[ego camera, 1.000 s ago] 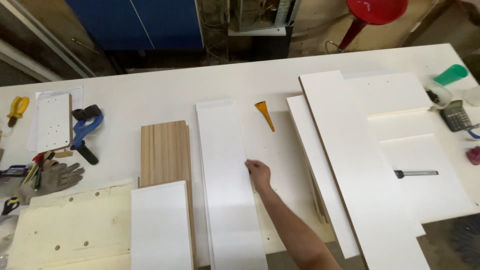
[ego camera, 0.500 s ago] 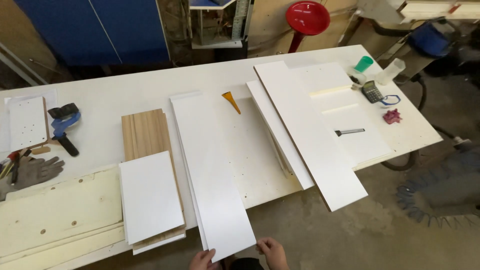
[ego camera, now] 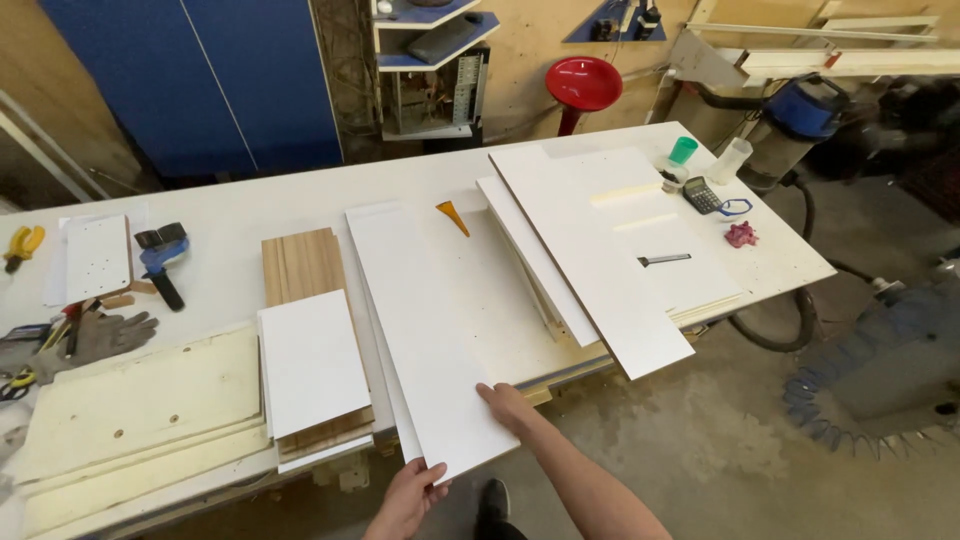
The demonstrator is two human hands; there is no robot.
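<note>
A long white panel [ego camera: 415, 320] lies lengthwise on the white workbench [ego camera: 250, 215], its near end sticking out past the front edge. My left hand [ego camera: 408, 497] grips the panel's near corner from below, thumb on top. My right hand [ego camera: 507, 407] holds the right edge of the same panel close to its near end, fingers laid on the top face. A second white strip shows just beneath the panel along its left side.
Left of the panel lie a small white panel [ego camera: 312, 360] on a wood-grain board [ego camera: 300, 262] and pale plywood sheets [ego camera: 140, 395]. Large white panels [ego camera: 590, 250] lie to the right. An orange wedge [ego camera: 452, 216], blue clamp [ego camera: 160, 258], grey gloves [ego camera: 100, 335] and calculator [ego camera: 702, 194] are also there.
My right hand has drawn back from the panel's middle to its near end, and my left hand has come in at the corner. The panel's near end now overhangs the bench edge.
</note>
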